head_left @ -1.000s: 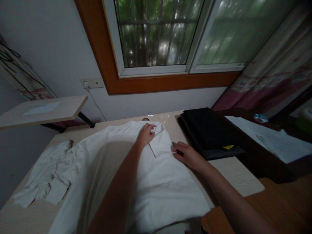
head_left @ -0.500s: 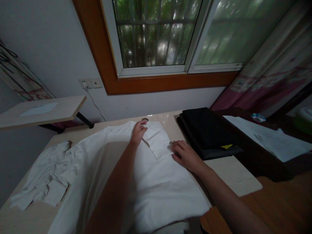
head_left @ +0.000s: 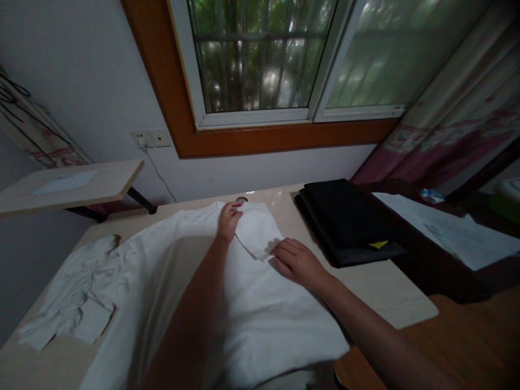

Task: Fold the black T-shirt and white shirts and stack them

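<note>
White T-shirt (head_left: 268,314) on tabletop (head_left: 390,292), likely light and limp, best taken by edges of its sleeve (head_left: 255,230), where left hand (head_left: 229,222) and right hand (head_left: 298,262) pinch.

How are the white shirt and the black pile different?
The white shirt is pale, while the black pile is dark with a small yellow bit showing. The white shirt is spread wide and wrinkled; the black pile is smaller and stacked in layers. Both the left hand and right hand touch the white shirt, but neither touches the black pile. Both rest at least partly on the pale table.
</note>
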Available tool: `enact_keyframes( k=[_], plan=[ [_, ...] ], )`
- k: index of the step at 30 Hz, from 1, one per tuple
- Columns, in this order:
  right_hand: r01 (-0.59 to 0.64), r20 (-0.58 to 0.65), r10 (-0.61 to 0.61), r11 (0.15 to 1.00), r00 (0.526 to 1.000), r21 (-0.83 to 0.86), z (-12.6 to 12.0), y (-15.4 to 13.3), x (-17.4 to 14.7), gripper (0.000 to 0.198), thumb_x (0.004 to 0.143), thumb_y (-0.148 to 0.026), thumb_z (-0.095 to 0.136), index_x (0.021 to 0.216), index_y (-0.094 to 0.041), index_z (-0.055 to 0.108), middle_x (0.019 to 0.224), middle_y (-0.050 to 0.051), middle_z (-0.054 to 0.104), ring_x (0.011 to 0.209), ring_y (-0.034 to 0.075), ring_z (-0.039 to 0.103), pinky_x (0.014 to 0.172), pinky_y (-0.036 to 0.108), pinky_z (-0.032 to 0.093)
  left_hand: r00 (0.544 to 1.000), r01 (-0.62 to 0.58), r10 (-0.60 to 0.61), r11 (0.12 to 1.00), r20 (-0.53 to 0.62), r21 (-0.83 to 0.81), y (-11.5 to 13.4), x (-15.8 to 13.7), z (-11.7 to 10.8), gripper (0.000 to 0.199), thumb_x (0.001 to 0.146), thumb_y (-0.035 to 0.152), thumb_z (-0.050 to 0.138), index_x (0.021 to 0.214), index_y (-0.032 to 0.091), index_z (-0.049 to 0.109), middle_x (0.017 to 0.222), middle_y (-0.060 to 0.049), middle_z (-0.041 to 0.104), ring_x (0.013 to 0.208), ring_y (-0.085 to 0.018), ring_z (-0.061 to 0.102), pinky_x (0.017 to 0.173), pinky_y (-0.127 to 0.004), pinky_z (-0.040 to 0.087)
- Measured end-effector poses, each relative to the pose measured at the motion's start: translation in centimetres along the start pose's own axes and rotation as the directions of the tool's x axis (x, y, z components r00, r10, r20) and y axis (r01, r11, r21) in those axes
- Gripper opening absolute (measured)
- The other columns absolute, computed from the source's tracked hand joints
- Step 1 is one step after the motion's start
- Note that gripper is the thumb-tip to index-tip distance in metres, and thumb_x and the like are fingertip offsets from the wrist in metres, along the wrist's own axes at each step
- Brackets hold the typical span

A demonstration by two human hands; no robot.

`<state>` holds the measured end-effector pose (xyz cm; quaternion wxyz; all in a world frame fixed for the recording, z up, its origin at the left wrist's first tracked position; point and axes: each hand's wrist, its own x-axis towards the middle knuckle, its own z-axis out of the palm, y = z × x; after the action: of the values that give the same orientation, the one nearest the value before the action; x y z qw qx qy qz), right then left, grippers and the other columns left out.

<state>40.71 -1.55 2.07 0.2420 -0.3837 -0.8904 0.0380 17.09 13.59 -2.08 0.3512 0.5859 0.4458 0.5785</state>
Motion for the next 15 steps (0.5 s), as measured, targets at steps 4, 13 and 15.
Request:
enact_keyframes(
  k=[4, 13, 15],
  plan=[
    [-0.015, -0.076, 0.019, 0.998, 0.997, 0.053, 0.0, 0.2, -0.6, 0.018, 0.098, -0.024, 0.051, 0.106, -0.024, 0.067, 0.094, 0.010, 0.068, 0.090, 0.025, 0.060, 0.083, 0.041, 0.050, 0.998, -0.046, 0.049, 0.996, -0.026, 0.081, 0.4, -0.2, -0.1, 0.030, 0.076, 0.010, 0.058, 0.101, 0.021, 0.068, 0.095, -0.001, 0.066, 0.069, -0.012, 0.056, 0.067, -0.024, 0.048],
    [0.029, -0.046, -0.027, 0.999, 0.999, 0.028, 0.5, 0.7, -1.3, 0.016, 0.098, -0.027, 0.053, 0.106, -0.023, 0.067, 0.094, 0.010, 0.069, 0.090, 0.025, 0.061, 0.082, 0.041, 0.051, 0.984, -0.177, 0.175, 0.961, 0.030, 0.211, 1.7, -0.8, -0.2, 0.032, 0.071, 0.001, 0.052, 0.087, 0.021, 0.071, 0.094, -0.002, 0.060, 0.072, -0.012, 0.055, 0.069, -0.026, 0.047],
    [0.027, -0.045, -0.026, 0.999, 0.999, 0.039, 0.5, 0.7, -1.4, 0.017, 0.098, -0.027, 0.054, 0.107, -0.024, 0.068, 0.096, 0.010, 0.069, 0.091, 0.025, 0.062, 0.083, 0.042, 0.051, 0.979, -0.202, 0.190, 0.953, 0.074, 0.225, 2.2, -0.9, -0.8, 0.032, 0.071, 0.001, 0.052, 0.087, 0.022, 0.072, 0.095, -0.002, 0.060, 0.069, -0.012, 0.054, 0.069, -0.026, 0.047]
  ],
)
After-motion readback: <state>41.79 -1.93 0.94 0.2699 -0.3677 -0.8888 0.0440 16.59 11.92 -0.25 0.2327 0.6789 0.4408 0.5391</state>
